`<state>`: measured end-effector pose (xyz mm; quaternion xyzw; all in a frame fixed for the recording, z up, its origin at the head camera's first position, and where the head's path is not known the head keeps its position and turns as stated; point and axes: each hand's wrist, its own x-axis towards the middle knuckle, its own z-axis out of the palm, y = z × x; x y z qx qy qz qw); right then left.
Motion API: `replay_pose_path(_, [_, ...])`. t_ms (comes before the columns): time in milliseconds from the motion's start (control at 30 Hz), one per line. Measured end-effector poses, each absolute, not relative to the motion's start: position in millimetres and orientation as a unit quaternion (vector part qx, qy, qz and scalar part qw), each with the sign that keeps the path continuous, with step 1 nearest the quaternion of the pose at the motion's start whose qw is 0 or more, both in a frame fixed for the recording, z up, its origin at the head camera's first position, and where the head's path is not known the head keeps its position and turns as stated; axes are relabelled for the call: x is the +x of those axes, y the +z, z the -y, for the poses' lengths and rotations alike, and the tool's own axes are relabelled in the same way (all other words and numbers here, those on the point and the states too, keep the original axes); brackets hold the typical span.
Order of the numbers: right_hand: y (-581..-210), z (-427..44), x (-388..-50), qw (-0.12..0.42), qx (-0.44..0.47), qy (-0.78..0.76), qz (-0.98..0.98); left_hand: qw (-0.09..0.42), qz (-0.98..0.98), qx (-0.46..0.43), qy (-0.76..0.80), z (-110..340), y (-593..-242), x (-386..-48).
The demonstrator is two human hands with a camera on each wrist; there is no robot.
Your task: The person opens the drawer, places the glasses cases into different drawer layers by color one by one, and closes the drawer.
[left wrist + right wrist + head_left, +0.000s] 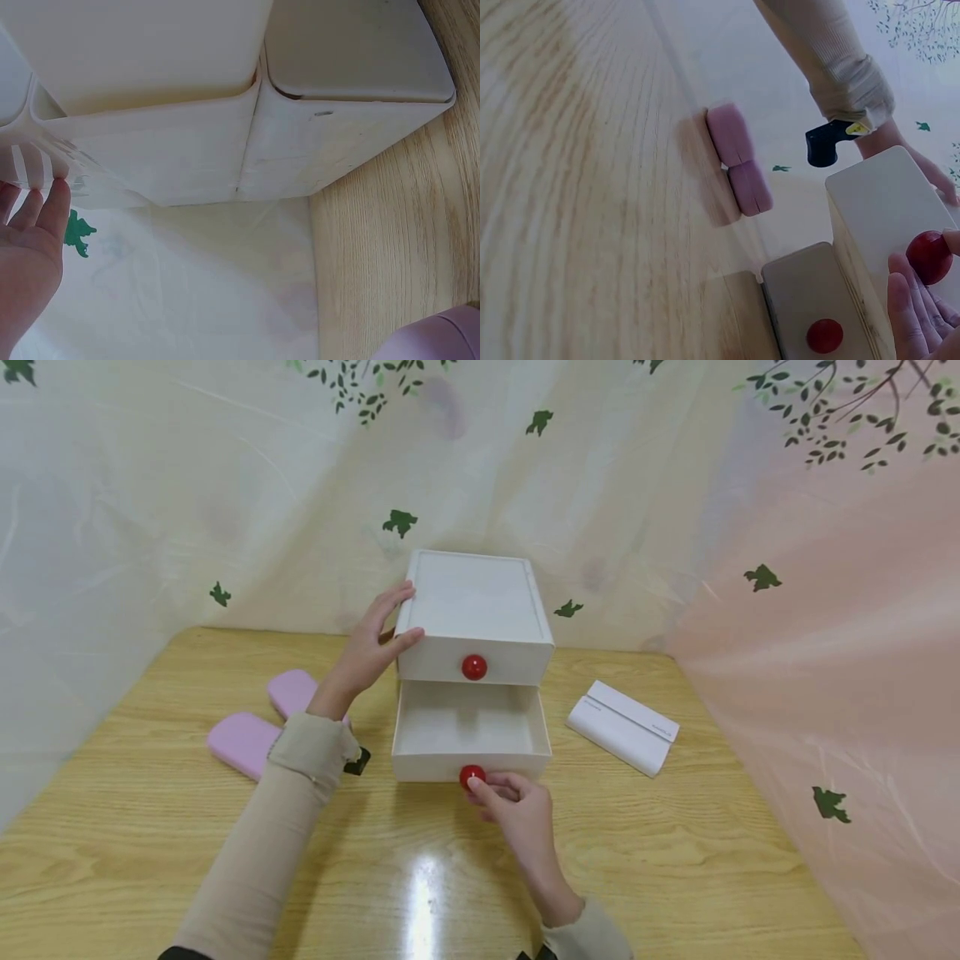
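Observation:
A white drawer cabinet with red round knobs stands against the back. Its middle drawer is pulled out, and the inside shows bare. My right hand pinches that drawer's red knob between thumb and fingers. Below it, the bottom drawer sits closed in the right wrist view; the head view hides it. My left hand rests on the cabinet's upper left side, with the thumb on the top front edge. In the left wrist view its fingers touch the side wall and are nearly straight.
Two rounded pink pieces, lying end to end, are on the table left of the cabinet, partly behind my left forearm. On the right lies a flat white flap case. A leaf-patterned sheet hangs behind the table.

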<state>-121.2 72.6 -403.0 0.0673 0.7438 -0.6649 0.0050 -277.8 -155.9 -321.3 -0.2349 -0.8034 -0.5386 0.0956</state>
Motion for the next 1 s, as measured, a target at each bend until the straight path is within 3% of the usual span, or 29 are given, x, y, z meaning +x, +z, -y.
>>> replay_pose_path(1000, [-408,-73,-103,0.014,0.081,-0.695,-0.714,0.088,0.801,-0.231,-0.545,155,-321,-277])
